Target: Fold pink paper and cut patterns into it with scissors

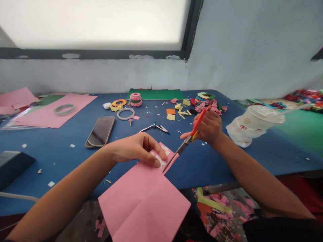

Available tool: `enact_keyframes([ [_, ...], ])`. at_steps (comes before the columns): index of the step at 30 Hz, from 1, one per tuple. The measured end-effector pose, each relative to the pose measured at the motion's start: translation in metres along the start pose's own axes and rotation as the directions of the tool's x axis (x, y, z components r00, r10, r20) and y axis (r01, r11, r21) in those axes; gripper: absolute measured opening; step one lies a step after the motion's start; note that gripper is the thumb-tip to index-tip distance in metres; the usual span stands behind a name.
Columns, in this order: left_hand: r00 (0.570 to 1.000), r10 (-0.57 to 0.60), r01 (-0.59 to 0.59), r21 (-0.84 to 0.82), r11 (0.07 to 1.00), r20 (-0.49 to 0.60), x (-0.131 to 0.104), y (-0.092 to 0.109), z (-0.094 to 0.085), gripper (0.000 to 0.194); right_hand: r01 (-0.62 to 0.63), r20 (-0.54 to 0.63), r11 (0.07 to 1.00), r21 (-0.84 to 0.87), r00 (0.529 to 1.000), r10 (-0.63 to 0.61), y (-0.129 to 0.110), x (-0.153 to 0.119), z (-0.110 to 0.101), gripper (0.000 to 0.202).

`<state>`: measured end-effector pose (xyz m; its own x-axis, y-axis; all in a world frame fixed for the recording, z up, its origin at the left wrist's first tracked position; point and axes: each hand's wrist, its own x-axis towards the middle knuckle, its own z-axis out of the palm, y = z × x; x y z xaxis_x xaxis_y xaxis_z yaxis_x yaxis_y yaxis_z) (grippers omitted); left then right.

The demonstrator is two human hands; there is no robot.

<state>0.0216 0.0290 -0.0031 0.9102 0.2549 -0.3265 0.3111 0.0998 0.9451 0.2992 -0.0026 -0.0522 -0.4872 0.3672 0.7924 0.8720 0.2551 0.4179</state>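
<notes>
A folded, creased sheet of pink paper [143, 205] hangs over the near edge of the blue table. My left hand [142, 149] pinches its upper part, where small white patches show on the pink. In my right hand [208, 126] is a pair of scissors [185, 143] with red and yellow handles. Their blades lie along a cut in the paper, just right of my left fingertips, and a narrow pink strip stands beside them. A drawing compass [154, 125] lies spread on the table beyond my hands.
A phone [100, 131], a tape roll [125, 114] and pink sheets [54, 112] lie to the left. Paper squares [171, 111] and folded paper pieces [207, 101] are farther back. A plastic-wrapped cup with a straw [254, 122] stands right. Paper scraps [224, 211] lie below the table edge.
</notes>
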Motion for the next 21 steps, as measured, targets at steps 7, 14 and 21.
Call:
enact_keyframes([
  [7,1.0,-0.028,0.029,-0.048,0.998,0.007,-0.0001,-0.0002,-0.0005,0.018,-0.005,0.016,0.999,0.041,1.0,0.004,0.0007,-0.0012,0.0007,0.05],
  [14,1.0,-0.02,0.019,-0.043,0.999,-0.001,-0.0004,0.0008,0.0007,0.016,0.043,-0.081,0.999,0.025,0.996,-0.041,-0.0018,0.0019,-0.0014,0.052],
  [21,1.0,-0.008,0.009,-0.054,0.999,0.007,0.0006,-0.0016,-0.0006,0.017,0.064,-0.084,0.998,0.029,0.995,-0.061,-0.0016,0.0013,-0.0004,0.048],
])
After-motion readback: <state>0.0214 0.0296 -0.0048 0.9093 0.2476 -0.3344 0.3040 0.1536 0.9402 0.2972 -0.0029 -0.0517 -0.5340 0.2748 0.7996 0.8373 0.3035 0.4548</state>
